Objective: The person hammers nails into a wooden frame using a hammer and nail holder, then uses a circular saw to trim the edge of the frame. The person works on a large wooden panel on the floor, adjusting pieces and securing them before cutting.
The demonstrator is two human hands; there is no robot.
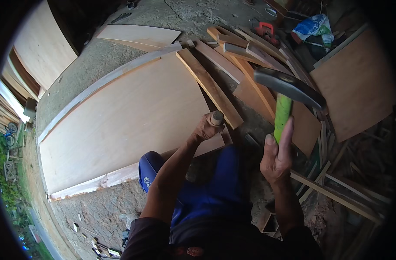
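Note:
My right hand (pixel 277 158) grips a hammer (pixel 283 112) by its bright green handle, holding the dark metal head up in the air at the right. My left hand (pixel 204 128) is closed around a chisel-like tool (pixel 216 118) with a round wooden handle, whose butt end faces up; its lower end is hidden below the fist. This hand is over the right end of a large pale plywood panel (pixel 124 117), close to the corner of its wooden edge frame. A loose brown board (pixel 208 86) lies across the panel's far right corner.
Several planks (pixel 250 56) lie piled beyond the hammer. Brown plywood sheets (pixel 353 82) and wood scraps (pixel 353 190) are at the right. A red power tool (pixel 265 30) and a blue-white bag (pixel 315 30) lie at the back. Another panel (pixel 44 43) stands far left.

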